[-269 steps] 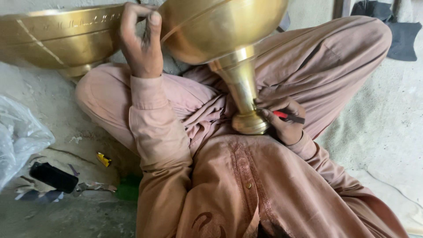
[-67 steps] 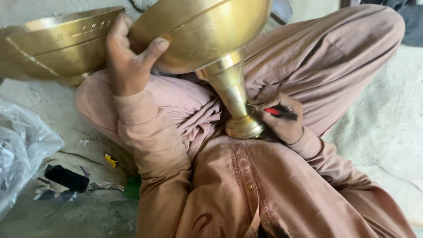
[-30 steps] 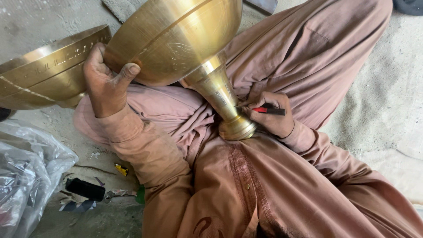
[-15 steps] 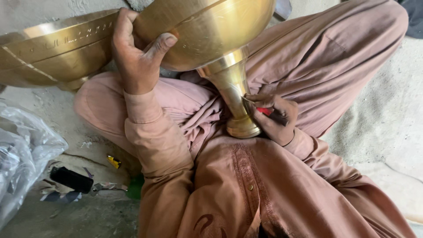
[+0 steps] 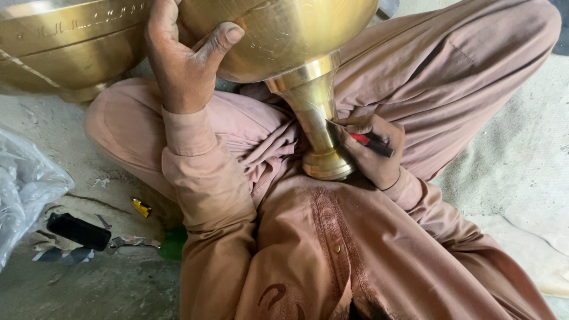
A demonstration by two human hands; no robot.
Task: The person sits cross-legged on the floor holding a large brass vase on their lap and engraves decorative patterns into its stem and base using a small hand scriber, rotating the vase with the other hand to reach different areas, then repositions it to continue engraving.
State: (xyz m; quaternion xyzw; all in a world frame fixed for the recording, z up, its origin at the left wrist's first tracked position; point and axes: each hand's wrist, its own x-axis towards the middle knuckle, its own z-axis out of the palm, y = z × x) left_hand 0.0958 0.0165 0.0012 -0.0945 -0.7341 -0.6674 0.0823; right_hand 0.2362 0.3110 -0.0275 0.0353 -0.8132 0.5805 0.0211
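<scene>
A large brass goblet-shaped bowl lies tilted across my lap, its flared foot pressed against my stomach. My left hand grips the side of the bowl, thumb spread over the brass. My right hand holds a red and black marker, its tip touching the bowl's stem. I sit cross-legged in brownish-pink clothes.
A second brass bowl stands at the upper left on the ground. A clear plastic bag lies at the left, with a small black object, scraps and a yellow bit beside it. Pale cloth covers the floor at the right.
The view and the bowl have shifted a little over the frames. My left hand has kept its grip on the bowl, and my right hand has stayed at the stem with the marker.
</scene>
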